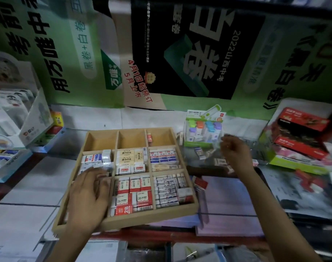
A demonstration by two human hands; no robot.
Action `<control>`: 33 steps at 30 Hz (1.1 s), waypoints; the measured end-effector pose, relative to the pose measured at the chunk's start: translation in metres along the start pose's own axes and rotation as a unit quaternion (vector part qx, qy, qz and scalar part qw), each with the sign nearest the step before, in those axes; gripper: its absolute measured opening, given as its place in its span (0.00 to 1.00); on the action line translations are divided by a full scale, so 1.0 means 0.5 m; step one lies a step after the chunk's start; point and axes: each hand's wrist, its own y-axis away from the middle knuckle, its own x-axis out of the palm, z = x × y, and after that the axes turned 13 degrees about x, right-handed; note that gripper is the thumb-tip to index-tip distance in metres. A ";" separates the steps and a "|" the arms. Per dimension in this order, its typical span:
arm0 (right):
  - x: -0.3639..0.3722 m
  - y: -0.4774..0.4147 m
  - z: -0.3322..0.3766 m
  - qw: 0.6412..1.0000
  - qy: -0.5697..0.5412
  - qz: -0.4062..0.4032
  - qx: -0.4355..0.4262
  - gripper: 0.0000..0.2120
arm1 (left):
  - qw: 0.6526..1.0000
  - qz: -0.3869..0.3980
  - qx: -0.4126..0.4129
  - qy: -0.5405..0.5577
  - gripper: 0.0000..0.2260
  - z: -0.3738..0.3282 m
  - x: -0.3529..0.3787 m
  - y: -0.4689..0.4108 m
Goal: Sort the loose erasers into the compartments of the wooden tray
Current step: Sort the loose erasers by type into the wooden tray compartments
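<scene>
- Now mid-pick: right hand (pixel 235 154) at 3 o'clock of the shallow light-wood tray with gridded compartments (pixel 152 217), fingers curled above the small white paper-sleeved loose erasers (pixel 200 153). Too blurred, so cannot tell if pinching one or holding nothing.
- Brace: left hand (pixel 89 195) released, fingers spread flat on packed erasers in the tray's 9 o'clock compts. Use it vs. tray sliding.
- Take one eraser per pick, pinched by the long sides, label up, for a brand check before placing.
- Match by sleeve: red-and-white 2B blocks (pixel 135 193) at 6 o'clock, cream-labelled blocks (pixel 127 157) at centre, blue-striped ones (pixel 162 156) at 3 o'clock.
- For odd types, use the bare compts at 11–12 o'clock, or the 1 o'clock one w/ a lone small red-and-white eraser (pixel 150 138).
- Lay flat, aligned w/ neighbours; avoid wedging into full rows.
- Mind the green-backed blister pack of pastel pieces (pixel 203 131) just behind the pile, approx 1–2 o'clock; prob. easy to knock.
</scene>
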 end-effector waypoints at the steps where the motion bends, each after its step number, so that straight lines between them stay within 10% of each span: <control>1: -0.054 0.010 -0.037 0.998 -0.009 -0.048 0.033 0.08 | 1.000 -0.010 -0.003 0.001 0.15 -0.005 0.001 0.001; 4: -0.158 0.018 -0.124 0.985 0.031 -0.147 0.080 0.11 | 0.996 -0.060 0.053 0.033 0.17 -0.057 0.024 0.006; 8: -0.136 -0.006 -0.164 0.982 0.184 -0.037 0.008 0.44 | 0.973 -0.036 0.191 0.126 0.16 -0.184 0.084 0.027; 12: -0.102 -0.058 -0.168 0.963 0.256 0.071 0.053 0.56 | 0.948 0.016 0.280 0.153 0.12 -0.248 0.119 0.068; 22: -0.120 -0.137 -0.149 0.966 0.238 0.086 0.052 0.22 | 0.949 0.042 0.282 0.133 0.16 -0.222 0.128 0.098; 33: -0.128 -0.128 -0.141 0.985 0.169 0.025 0.039 0.21 | 0.944 0.048 0.294 0.140 0.16 -0.291 0.119 0.070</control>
